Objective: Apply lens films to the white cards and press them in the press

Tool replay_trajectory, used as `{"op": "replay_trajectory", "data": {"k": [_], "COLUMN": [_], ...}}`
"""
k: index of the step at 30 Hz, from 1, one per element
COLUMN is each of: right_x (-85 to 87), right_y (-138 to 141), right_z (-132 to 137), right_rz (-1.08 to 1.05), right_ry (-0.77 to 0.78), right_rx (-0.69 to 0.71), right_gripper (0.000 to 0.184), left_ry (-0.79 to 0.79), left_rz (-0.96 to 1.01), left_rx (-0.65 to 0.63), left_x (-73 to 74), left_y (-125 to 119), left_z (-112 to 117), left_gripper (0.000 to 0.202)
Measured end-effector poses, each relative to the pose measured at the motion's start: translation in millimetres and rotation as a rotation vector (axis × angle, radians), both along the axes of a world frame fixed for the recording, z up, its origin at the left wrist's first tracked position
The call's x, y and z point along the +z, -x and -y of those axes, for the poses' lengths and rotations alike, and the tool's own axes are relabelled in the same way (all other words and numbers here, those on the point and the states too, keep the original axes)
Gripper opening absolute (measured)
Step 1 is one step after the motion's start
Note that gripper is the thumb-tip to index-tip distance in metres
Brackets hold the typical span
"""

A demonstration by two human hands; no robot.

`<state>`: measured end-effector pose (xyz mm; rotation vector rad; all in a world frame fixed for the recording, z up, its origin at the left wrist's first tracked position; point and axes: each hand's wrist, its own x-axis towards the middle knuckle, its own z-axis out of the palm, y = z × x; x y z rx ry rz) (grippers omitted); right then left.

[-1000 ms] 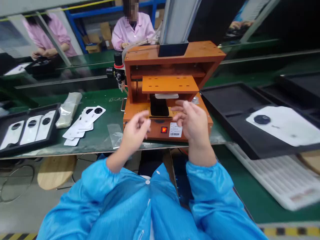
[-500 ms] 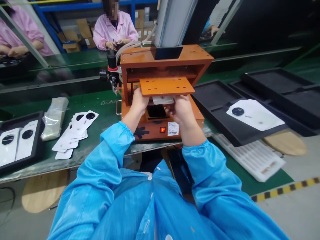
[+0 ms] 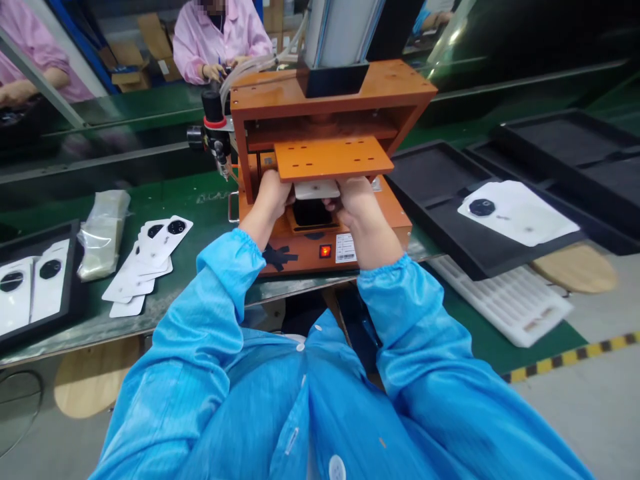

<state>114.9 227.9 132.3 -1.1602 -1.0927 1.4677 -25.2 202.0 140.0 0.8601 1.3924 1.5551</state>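
Between my two hands, under the raised orange plate (image 3: 333, 159) of a press (image 3: 373, 230), is a white phone back cover (image 3: 316, 190). Its far part is hidden by the plate. My left hand (image 3: 273, 195) grips the cover's left edge, fingertips partly out of sight. On the other side, my right hand (image 3: 359, 200) has its fingers curled at the cover's right edge. Just below the cover lies the black pad (image 3: 311, 213) of the press bed. A red switch (image 3: 325, 251) glows on the press front.
Left of the press lie a fanned pile of white covers (image 3: 143, 267), a clear plastic bag (image 3: 105, 233) and a black tray (image 3: 75, 280) with covers. To the right, more covers (image 3: 525, 213) rest on a black tray (image 3: 450, 247), above a white slotted rack (image 3: 505, 300). Co-workers in pink sit beyond.
The view has tilted, so the press sits higher in the picture. Against the press, the cover and my right hand have shifted slightly left. Both hands stay at the cover.
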Motion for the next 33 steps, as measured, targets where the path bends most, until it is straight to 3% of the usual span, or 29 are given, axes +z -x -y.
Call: {"op": "replay_trajectory", "data": {"k": [2,4,7,10,14,22,33], "right_x": [-2.4,-5.0,-9.3,-12.5,-10.9,-13.6,-30.8], "right_y": [-9,-23,-49,-70,-89,-124,-139], "right_z": [8,19,41,65,90,128,151], "right_rz": [0.066,0.13,0.201,0.277,0.335,0.339,0.258], "right_ry": [-0.112,-0.216,-0.259,-0.26,-0.284,-0.243,-0.132], "right_rx": [-0.024,0.044,0.233,0.28,0.241,0.218,0.233], "right_gripper": [0.016,0.016,0.031,0.044,0.046,0.039,0.037], "left_ry": [0.068,0.126,0.246,0.333,0.356,0.255,0.304], "left_rz": [-0.083,-0.162,-0.225,-0.279,-0.312,-0.294,-0.428], "left_rx": [-0.04,-0.124,-0.305,-0.404,-0.493,-0.647,-0.685], "left_x": [7.9,16.7,25.3,23.6,13.9,0.3,-4.8], "left_y": [2,5,5,0,-14,-31,-43], "left_z": [18,42,77,98,110,131,143], "left_gripper": [0.018,0.017,0.02,0.025,0.021,0.024,0.027]}}
